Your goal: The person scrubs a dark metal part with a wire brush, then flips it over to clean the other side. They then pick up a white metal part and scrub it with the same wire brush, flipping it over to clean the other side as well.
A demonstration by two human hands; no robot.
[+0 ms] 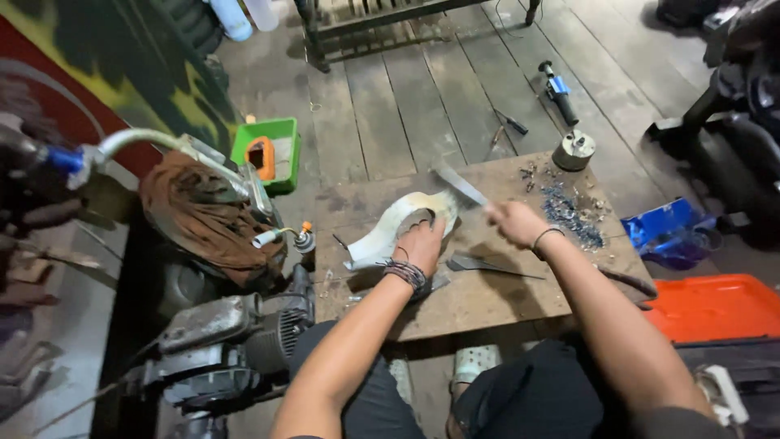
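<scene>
At frame centre, the left hand (pixel 422 242) presses flat on a curved metal sheet (pixel 388 230), steadying it on the table (pixel 487 301) while the right hand's (pixel 513 222) fingers close round a blurred flat file (pixel 460 185).

A pale curved metal sheet (pixel 388 230) lies flat on the board — a grey flat file (pixel 460 185) angled above it.
</scene>
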